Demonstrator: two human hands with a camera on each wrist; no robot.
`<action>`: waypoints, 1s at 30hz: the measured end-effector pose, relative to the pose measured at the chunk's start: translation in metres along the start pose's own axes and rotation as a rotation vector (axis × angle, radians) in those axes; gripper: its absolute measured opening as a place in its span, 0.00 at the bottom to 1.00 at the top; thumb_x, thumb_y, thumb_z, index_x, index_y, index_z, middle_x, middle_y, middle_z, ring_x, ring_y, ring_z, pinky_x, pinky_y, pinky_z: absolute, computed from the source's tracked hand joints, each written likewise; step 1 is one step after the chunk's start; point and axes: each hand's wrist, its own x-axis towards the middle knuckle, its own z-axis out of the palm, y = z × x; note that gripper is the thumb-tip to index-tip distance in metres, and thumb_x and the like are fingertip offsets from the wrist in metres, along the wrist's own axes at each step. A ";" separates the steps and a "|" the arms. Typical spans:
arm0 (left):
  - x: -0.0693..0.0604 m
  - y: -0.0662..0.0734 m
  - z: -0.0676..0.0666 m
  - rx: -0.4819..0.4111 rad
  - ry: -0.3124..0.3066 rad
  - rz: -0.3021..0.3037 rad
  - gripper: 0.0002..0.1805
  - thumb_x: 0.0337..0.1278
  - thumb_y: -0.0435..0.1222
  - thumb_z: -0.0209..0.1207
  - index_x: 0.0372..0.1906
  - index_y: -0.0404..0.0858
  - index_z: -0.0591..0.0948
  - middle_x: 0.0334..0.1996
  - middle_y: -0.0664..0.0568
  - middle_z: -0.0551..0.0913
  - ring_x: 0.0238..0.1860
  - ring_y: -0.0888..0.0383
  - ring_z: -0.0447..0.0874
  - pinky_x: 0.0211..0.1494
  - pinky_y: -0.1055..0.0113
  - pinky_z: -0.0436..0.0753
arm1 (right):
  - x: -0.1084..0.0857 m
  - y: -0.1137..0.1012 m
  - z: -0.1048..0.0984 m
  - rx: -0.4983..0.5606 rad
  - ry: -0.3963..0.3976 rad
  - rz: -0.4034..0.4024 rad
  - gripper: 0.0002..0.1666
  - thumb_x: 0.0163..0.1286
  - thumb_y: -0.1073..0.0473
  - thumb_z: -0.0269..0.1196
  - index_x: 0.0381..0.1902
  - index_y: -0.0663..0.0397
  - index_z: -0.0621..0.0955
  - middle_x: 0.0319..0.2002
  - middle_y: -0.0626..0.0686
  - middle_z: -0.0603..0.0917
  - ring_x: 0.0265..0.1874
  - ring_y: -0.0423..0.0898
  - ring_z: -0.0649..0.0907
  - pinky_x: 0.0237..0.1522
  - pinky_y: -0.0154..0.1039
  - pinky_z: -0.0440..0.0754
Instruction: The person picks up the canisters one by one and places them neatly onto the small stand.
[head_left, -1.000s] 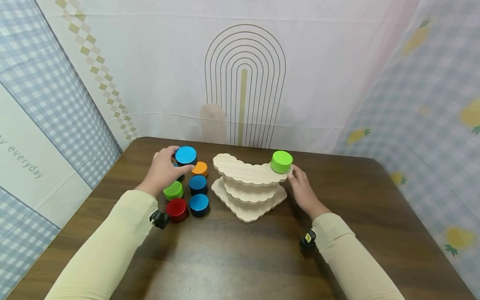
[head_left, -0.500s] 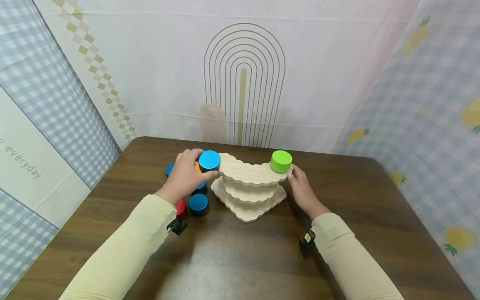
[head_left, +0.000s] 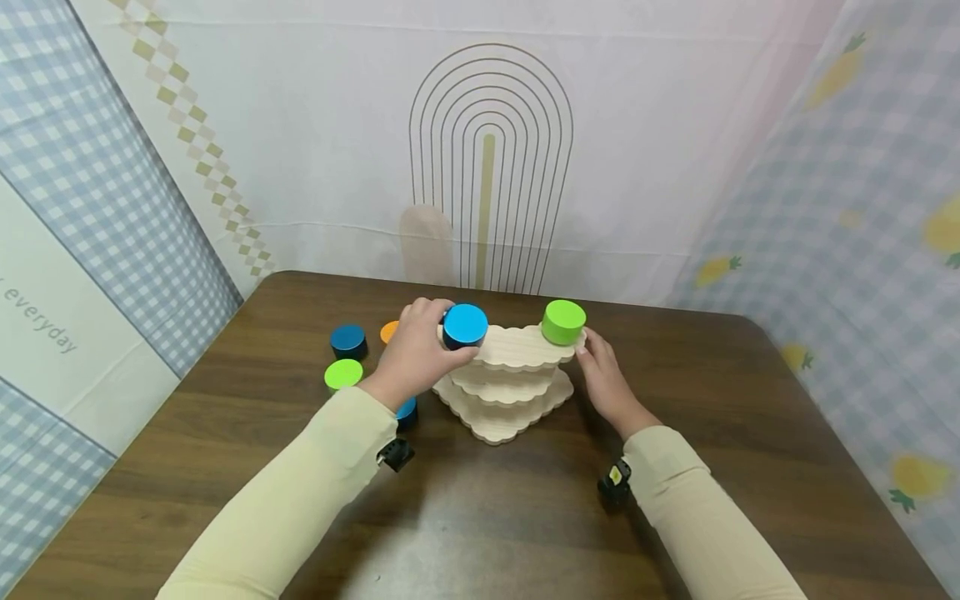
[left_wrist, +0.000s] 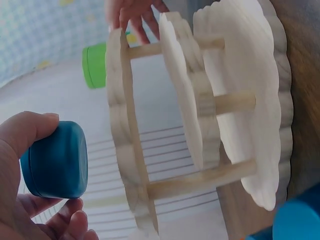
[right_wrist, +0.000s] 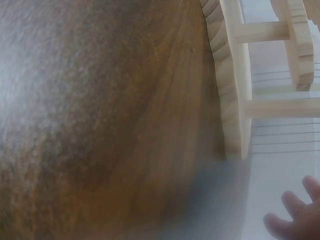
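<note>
My left hand (head_left: 415, 352) grips a small round blue tin (head_left: 465, 326), with thumb and fingers on opposite sides of it. The tin is over the left part of the top tier of a pale wooden three-tier stand (head_left: 513, 348). In the left wrist view the blue tin (left_wrist: 59, 161) shows apart from the top tier (left_wrist: 122, 125). On that tier's right end sits a bright green tin (head_left: 563, 322). Touching the same end is my right hand (head_left: 607, 379); its fingers (right_wrist: 295, 204) look fairly straight and spread in the right wrist view.
Left of the stand, on the dark wooden table (head_left: 510, 517), are another blue tin (head_left: 348, 342), a green tin (head_left: 342, 374) and a partly covered orange tin (head_left: 388, 332). My left arm hides more of that group. A patterned cloth (head_left: 637, 150) hangs behind the table.
My left hand has carried the blue tin rightward from above the group of tins to over the stand's top tier. My right hand and the green tin on the stand have stayed put.
</note>
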 end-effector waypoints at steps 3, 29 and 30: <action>0.003 0.006 0.006 0.027 -0.001 0.005 0.36 0.49 0.47 0.69 0.61 0.35 0.72 0.54 0.43 0.72 0.57 0.46 0.65 0.57 0.51 0.74 | 0.001 0.001 -0.001 0.004 0.000 -0.004 0.34 0.80 0.46 0.34 0.75 0.60 0.51 0.73 0.66 0.49 0.73 0.61 0.48 0.69 0.65 0.48; 0.038 0.039 0.049 0.095 -0.045 0.040 0.33 0.50 0.50 0.68 0.59 0.38 0.73 0.52 0.45 0.74 0.54 0.50 0.67 0.54 0.54 0.76 | 0.011 0.006 -0.004 0.035 -0.012 -0.005 0.34 0.79 0.47 0.35 0.75 0.59 0.51 0.73 0.65 0.49 0.73 0.61 0.49 0.69 0.65 0.48; 0.038 0.040 0.051 0.095 -0.049 0.039 0.33 0.50 0.50 0.68 0.59 0.38 0.73 0.52 0.45 0.74 0.54 0.50 0.67 0.54 0.53 0.76 | 0.012 0.007 -0.004 0.039 -0.012 -0.005 0.34 0.79 0.47 0.35 0.75 0.59 0.51 0.73 0.65 0.49 0.73 0.61 0.49 0.69 0.65 0.48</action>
